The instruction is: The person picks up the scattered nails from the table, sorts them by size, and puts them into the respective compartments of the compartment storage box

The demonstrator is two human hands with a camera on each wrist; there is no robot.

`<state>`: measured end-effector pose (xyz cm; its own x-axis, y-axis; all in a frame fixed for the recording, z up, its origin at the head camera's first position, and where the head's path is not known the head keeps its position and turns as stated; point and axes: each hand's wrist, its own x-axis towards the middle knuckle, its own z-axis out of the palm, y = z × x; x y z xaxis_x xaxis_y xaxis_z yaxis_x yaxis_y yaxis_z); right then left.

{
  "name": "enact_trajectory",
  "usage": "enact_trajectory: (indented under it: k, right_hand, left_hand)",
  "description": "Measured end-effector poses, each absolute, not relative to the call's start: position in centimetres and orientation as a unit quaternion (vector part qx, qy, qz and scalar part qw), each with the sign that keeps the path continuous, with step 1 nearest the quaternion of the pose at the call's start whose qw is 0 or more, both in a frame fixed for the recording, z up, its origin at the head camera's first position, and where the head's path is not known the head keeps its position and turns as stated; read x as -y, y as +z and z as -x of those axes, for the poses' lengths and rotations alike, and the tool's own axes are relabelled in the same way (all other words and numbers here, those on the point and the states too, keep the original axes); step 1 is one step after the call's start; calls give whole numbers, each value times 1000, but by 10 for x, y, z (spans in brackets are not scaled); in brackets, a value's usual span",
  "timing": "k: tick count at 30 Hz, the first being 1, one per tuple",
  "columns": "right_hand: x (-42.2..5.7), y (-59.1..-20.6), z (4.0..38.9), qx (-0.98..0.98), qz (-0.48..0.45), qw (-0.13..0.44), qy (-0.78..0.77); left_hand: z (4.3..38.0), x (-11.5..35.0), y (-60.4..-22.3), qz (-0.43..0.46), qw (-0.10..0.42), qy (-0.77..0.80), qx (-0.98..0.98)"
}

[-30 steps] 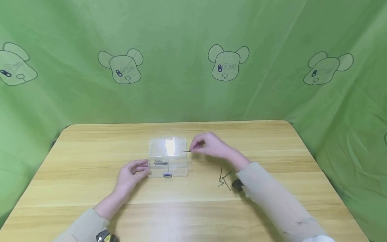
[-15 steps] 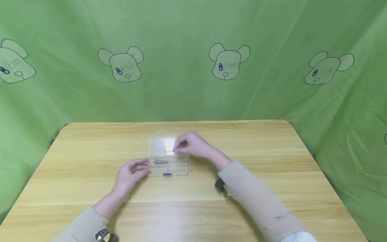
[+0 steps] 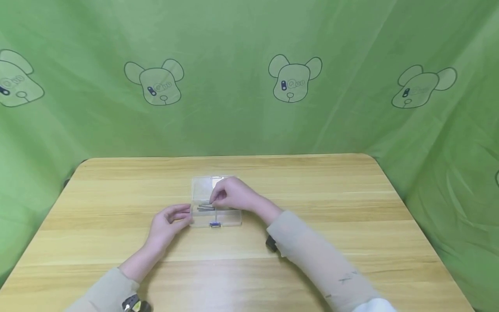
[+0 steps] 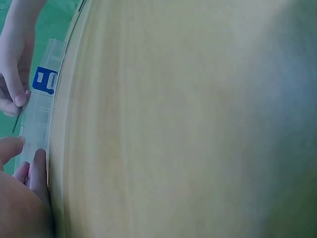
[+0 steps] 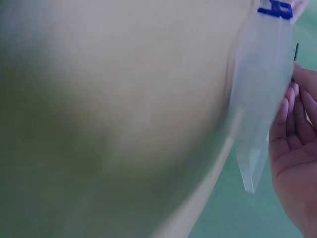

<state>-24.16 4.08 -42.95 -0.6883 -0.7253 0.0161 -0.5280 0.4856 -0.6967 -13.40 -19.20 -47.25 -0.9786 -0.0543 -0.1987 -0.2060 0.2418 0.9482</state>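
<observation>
Right side: my right hand [image 3: 232,193] pinches one nail [image 4: 17,124] between thumb and fingertips, the other fingers curled in towards the palm; the nail's thin dark end juts past the fingertips in both wrist views; in the head view it blends with what lies beneath and its tip cannot be made out there. Position: fingertips over the back part of the clear plastic box [image 3: 230,219], near its middle divider; whether the held nail touches anything in it, I cannot tell.

Left side: my left hand [image 3: 167,223] is relaxed, thumb and fingers apart, the tips resting against the left end of the box; how firmly they press, I cannot tell.

Box: flat on the wooden table [image 3: 234,281]; lid [image 3: 200,188] open and lying back on the far side, its right part covered by my right hand; blue latch [image 3: 215,225] at the middle of the front edge; several loose nails [image 3: 205,209] lie lengthwise in the left half, close together; exact count not readable.

Surroundings: green curtain [image 3: 226,26] behind the table, printed with outlined bear heads [image 3: 290,82]; table surface blurred in the right wrist view.
</observation>
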Motion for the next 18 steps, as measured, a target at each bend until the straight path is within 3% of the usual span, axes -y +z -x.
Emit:
enact_trajectory:
  k: [18]
  right_hand:
    - [-29,-435,236,-873,361,133,-300]
  left_hand:
    - [133,192,-472,78,62,611,-786]
